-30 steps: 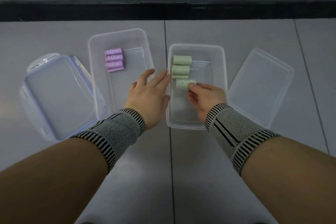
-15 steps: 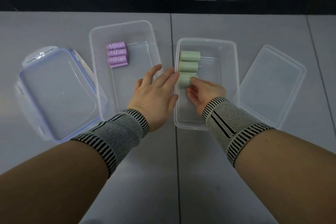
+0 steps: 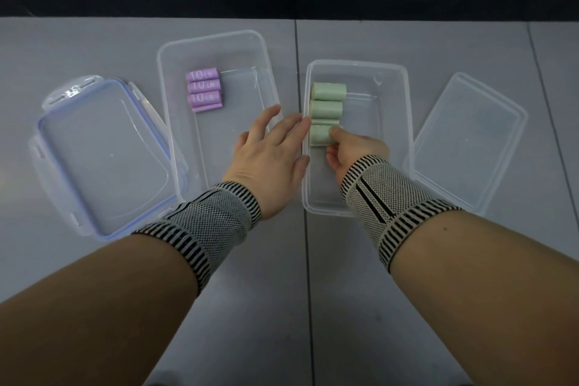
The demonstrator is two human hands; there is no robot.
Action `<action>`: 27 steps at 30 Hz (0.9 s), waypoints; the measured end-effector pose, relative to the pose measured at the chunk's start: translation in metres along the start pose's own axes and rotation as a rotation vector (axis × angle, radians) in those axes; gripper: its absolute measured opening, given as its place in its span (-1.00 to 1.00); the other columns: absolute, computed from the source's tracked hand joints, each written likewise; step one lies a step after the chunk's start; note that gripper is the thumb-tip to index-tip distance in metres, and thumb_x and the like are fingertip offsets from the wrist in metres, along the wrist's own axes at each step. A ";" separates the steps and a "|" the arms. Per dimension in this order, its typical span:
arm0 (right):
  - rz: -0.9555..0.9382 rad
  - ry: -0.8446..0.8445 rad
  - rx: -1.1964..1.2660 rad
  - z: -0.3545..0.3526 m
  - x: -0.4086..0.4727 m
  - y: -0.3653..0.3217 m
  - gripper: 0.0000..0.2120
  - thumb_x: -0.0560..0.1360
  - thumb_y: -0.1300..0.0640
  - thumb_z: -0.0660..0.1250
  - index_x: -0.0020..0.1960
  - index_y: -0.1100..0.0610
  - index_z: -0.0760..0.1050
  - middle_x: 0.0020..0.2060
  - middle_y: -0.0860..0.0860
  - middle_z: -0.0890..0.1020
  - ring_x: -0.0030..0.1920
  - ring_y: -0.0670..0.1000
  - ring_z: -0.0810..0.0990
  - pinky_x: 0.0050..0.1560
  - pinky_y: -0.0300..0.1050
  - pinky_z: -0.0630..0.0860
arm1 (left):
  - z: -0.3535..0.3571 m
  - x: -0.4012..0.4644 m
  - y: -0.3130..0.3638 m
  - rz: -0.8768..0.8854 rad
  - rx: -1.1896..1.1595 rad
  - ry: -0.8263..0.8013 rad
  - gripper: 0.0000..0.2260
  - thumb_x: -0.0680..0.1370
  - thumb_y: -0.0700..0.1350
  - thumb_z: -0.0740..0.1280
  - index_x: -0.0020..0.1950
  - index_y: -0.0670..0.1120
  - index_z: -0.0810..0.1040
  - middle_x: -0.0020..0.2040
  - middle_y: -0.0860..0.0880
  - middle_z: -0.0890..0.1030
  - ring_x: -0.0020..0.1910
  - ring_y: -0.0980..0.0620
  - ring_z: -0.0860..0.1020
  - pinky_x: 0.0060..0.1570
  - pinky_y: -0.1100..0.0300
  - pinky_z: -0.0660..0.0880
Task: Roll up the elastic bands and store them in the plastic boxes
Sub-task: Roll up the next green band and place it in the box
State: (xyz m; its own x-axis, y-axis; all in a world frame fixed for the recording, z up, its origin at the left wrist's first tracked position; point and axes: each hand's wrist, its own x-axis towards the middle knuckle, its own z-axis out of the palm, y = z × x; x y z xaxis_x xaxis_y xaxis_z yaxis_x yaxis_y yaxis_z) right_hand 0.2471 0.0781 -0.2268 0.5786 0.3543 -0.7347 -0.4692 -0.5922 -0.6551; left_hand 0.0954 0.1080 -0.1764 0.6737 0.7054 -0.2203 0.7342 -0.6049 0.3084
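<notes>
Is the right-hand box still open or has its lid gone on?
Open: the right box has no lid on; a clear lid lies beside it on the table.

Grey table (image 3: 360,291) bears two clear boxes (image 3: 216,41) and two lids (image 3: 103,160).

- Right box (image 3: 394,78) — green rolls (image 3: 327,110) fill its far-left part; floor to their right lies open.
- Left box (image 3: 169,50) — purple rolls (image 3: 203,89) occupy the far-left corner; the rest lies open.

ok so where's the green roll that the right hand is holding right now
In the head view, the green roll sits right of centre inside the right-hand clear box, nearest the person in the row of green rolls, pinched by the right hand.
</notes>
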 end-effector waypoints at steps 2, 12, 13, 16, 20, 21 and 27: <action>0.024 -0.051 -0.037 0.000 0.000 -0.002 -0.68 0.39 0.02 0.40 0.03 0.22 0.52 -0.16 0.05 0.57 -0.09 0.06 0.59 0.08 0.10 0.58 | 0.001 -0.001 0.000 0.004 -0.009 0.014 -0.48 0.60 0.05 0.10 0.54 0.01 0.08 0.53 0.07 0.14 0.51 -0.05 -0.07 0.38 -0.12 0.12; -0.077 0.071 -0.126 0.000 -0.003 -0.004 -0.75 0.33 -0.10 0.45 -0.21 0.08 0.55 -0.27 0.04 0.62 -0.16 0.09 0.64 -0.04 0.14 0.61 | 0.007 0.001 -0.001 0.015 -0.004 0.054 -0.47 0.56 0.10 -0.02 0.53 -0.01 0.13 0.50 0.04 0.22 0.50 -0.08 -0.01 0.35 -0.15 0.18; -0.096 0.119 -0.129 0.001 -0.005 -0.005 -0.73 0.31 -0.10 0.46 -0.30 0.09 0.54 -0.32 0.07 0.63 -0.22 0.12 0.65 -0.09 0.14 0.62 | 0.008 0.001 -0.002 0.020 -0.006 0.061 -0.45 0.54 0.12 -0.05 0.52 -0.02 0.15 0.49 0.03 0.23 0.50 -0.09 0.01 0.33 -0.16 0.20; -0.174 0.127 -0.235 0.004 -0.005 -0.007 -0.67 0.30 -0.13 0.45 -0.38 0.14 0.54 -0.37 0.10 0.65 -0.28 0.14 0.65 -0.15 0.14 0.64 | 0.009 0.001 -0.002 0.025 -0.015 0.069 -0.45 0.55 0.12 0.00 0.51 -0.04 0.17 0.49 0.02 0.25 0.49 -0.11 0.03 0.32 -0.18 0.22; -0.231 0.116 -0.287 -0.001 -0.005 -0.006 -0.68 0.31 -0.14 0.45 -0.36 0.11 0.54 -0.36 0.09 0.66 -0.26 0.12 0.66 -0.14 0.12 0.63 | 0.009 0.001 -0.002 0.024 -0.003 0.066 -0.46 0.56 0.11 0.02 0.52 -0.03 0.15 0.49 0.02 0.24 0.50 -0.10 0.01 0.33 -0.18 0.21; -0.243 0.119 -0.303 0.000 -0.005 -0.006 -0.69 0.31 -0.15 0.45 -0.36 0.10 0.54 -0.35 0.08 0.66 -0.26 0.11 0.66 -0.14 0.11 0.63 | 0.009 0.001 -0.002 0.031 0.000 0.074 -0.43 0.54 0.13 -0.03 0.52 -0.04 0.16 0.48 0.01 0.25 0.49 -0.11 0.03 0.31 -0.19 0.24; -0.299 0.112 -0.409 -0.001 -0.009 -0.009 -0.67 0.40 -0.14 0.39 -0.23 0.14 0.58 -0.35 0.00 0.62 -0.28 0.03 0.60 -0.21 -0.08 0.56 | 0.010 0.002 -0.003 0.043 0.003 0.087 -0.40 0.51 0.15 -0.08 0.50 -0.06 0.20 0.46 -0.01 0.30 0.48 -0.14 0.07 0.27 -0.20 0.27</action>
State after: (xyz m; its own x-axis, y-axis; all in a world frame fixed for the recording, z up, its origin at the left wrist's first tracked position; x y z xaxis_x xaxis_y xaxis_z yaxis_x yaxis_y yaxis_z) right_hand 0.2471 0.0800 -0.2143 0.7261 0.4849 -0.4874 0.0140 -0.7192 -0.6947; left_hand 0.0955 0.1075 -0.1869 0.6946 0.7083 -0.1257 0.7053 -0.6362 0.3128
